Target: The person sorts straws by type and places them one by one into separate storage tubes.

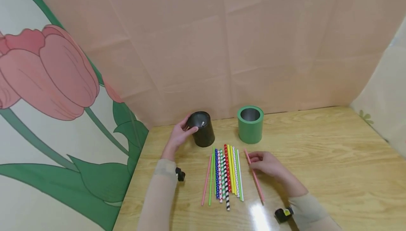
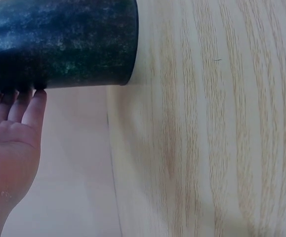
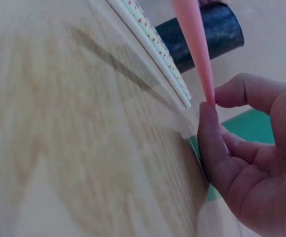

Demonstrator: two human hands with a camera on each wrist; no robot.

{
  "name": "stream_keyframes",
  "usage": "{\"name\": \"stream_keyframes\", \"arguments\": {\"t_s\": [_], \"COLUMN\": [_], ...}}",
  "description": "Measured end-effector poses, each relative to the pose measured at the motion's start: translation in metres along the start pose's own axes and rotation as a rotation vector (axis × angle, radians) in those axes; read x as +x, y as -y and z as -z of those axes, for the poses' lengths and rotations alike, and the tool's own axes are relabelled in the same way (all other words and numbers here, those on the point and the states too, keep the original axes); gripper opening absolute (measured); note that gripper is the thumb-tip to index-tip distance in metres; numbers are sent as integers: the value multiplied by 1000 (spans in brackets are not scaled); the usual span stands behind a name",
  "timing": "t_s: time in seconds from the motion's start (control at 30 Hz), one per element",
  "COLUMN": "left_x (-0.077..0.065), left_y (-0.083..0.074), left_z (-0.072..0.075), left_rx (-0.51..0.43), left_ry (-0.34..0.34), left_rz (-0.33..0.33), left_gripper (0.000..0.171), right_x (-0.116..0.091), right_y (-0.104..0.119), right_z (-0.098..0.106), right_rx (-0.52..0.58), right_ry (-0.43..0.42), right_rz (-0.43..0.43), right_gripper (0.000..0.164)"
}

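My left hand (image 1: 179,136) grips a black cylindrical cup (image 1: 204,134) by its left side, thumb near the rim. In the left wrist view the fingertips (image 2: 34,106) press against the mottled dark wall of the cup (image 2: 78,49). A small pale tip shows inside its mouth. On the right, my right hand (image 1: 268,164) pinches a pink straw (image 1: 257,186) between thumb and forefinger. The right wrist view shows that straw (image 3: 194,42) pinched close to one end. Left of it, patterned and plain straws (image 1: 226,174) lie side by side on the table.
A green cylindrical cup (image 1: 250,132) stands upright at the back, right of the black one. The wooden table (image 1: 323,153) meets a wall covered in pinkish-brown sheeting (image 1: 190,47). A tulip-painted wall (image 1: 63,76) rises along the left edge.
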State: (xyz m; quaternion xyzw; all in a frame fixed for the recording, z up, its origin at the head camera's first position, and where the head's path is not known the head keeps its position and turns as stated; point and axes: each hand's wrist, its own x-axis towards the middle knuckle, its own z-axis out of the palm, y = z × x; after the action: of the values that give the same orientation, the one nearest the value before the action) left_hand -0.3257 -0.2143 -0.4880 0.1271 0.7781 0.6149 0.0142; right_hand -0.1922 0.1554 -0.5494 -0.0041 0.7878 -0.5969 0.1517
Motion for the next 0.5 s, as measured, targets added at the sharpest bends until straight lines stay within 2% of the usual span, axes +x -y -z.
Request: {"name": "stream_keyframes", "arguments": {"t_s": [0.5], "left_x": [-1], "left_y": [-1], "left_z": [-1], "left_rx": [-7], "left_ry": [-1], "left_rz": [-1], "left_gripper": [83], "right_x": [-1], "right_y": [-1], "right_z": [7], "right_rx": [53], "right_ry": [26], "right_rz": [-18], "right_gripper": [61]}}
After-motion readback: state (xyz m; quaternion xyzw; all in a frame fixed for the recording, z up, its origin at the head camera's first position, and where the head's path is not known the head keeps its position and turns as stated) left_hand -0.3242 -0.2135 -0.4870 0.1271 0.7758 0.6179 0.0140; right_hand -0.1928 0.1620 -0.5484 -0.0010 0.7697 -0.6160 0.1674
